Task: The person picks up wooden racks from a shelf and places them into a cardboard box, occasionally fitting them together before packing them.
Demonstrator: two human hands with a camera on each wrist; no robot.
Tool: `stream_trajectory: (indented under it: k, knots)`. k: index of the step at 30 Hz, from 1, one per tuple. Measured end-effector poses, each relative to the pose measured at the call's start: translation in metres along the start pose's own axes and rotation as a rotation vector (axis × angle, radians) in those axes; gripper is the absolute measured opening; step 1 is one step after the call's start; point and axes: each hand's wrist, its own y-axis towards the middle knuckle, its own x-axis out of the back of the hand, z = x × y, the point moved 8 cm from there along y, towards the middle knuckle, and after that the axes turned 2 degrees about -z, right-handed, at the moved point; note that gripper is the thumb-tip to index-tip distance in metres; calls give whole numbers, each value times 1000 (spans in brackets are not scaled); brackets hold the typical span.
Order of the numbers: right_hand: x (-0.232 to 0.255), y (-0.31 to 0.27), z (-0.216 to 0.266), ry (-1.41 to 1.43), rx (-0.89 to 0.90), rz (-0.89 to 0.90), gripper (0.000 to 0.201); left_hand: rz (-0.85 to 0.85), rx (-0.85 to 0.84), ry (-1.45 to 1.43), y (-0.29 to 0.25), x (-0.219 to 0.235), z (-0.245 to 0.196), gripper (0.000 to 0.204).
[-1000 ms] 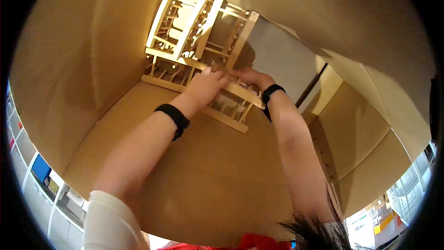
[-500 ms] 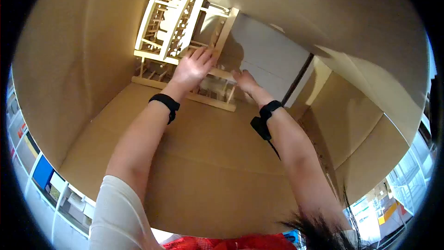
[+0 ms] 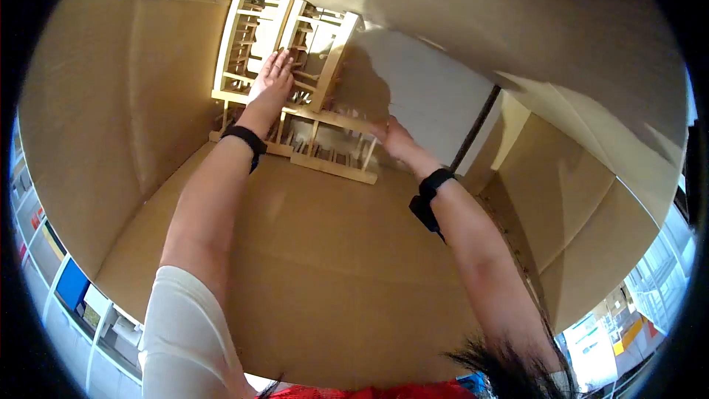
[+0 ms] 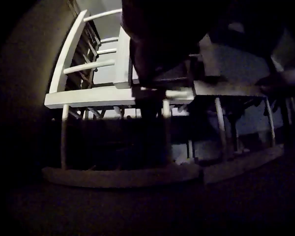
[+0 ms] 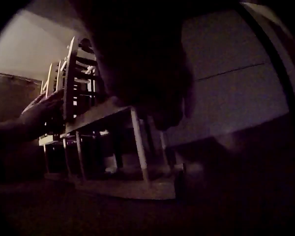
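Two wooden racks with dowel rungs stand at the back of a large cardboard box: a left upright rack (image 3: 226, 48) and a right upright rack (image 3: 338, 63). They rise behind the top rail of a lower wooden rack (image 3: 336, 168). My left hand (image 3: 273, 87) lies over the place where the upright racks meet, fingers extended along their beams. At the right end of the lower rack, my right hand (image 3: 399, 140) grips the top rail, and in the right wrist view its fingers bend down over the rail end. Both wrist views are dark, with the hands as silhouettes.
Cardboard walls rise on the left (image 3: 96, 125) and right (image 3: 583, 207). A grey panel (image 3: 436, 81) lies right of the racks, edged by a dark strip (image 3: 476, 129). The cardboard floor (image 3: 317, 273) spreads between my forearms. Shelving shows outside the box.
The right upright rack has shifted left, up close to the left one. My left hand has moved left and farther in, its fingers now extended. My right hand stays near the lower rack's right end.
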Motion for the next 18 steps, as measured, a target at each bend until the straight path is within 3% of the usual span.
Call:
stream_trajectory:
  k: [3,4,6,8,9,10,12,14,16,18]
  knots:
    - [14,-13,7,-234,-40,-145,75,165,19,-42,-1,2,3,51]
    - [17,-18,8,-209,-88,-118,75,209,6,-59,-8,5,4,52]
    - [33,-35,16,-159,-182,-64,75,215,27,-295,-33,25,14,53]
    - [54,-60,21,-215,-192,-80,74,164,33,-258,-59,35,23,51]
    - [71,-82,33,-256,-184,-58,73,128,39,-403,-74,46,31,49]
    - [92,-107,45,-300,-173,-40,72,167,24,-422,-88,52,37,61]
    - [123,-143,23,-394,-144,-139,63,158,62,-586,-122,83,55,46]
    - [149,-189,10,-354,-136,-89,56,141,12,-693,-160,122,75,30]
    - [185,-281,52,-179,-200,-84,59,-34,16,-832,-200,164,98,28]
    - [208,-348,50,-17,-109,-341,48,-109,-22,-947,-239,208,119,28]
